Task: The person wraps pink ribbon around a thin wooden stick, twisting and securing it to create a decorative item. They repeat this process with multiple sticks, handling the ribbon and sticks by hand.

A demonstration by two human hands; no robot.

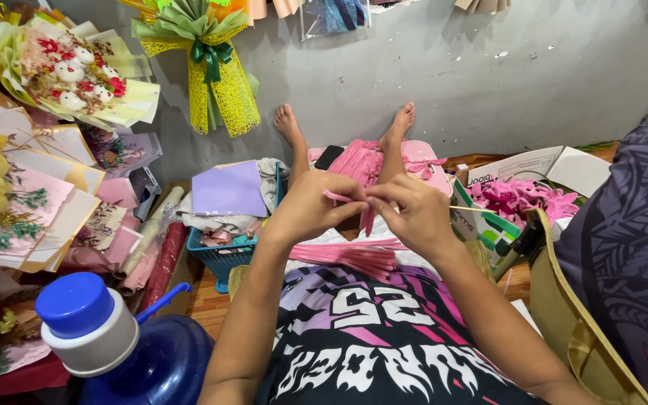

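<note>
A thin pink strip is pinched at the middle of the scene, above the lap, between the left hand and the right hand; both hands are closed narrowly on it, fingertips nearly touching. A slim wooden stick is seen running rightward from the right hand's fingers. Just near of the hands, a bundle of pink strips is laid across the lap. Farther off, a pink tray is set between the outstretched legs, against the grey wall. Room is closed in on the left by a teal basket and wrapped bouquets, and on the right by a cardboard box of pink flowers. A blue water jug is crowded at the near left.
</note>
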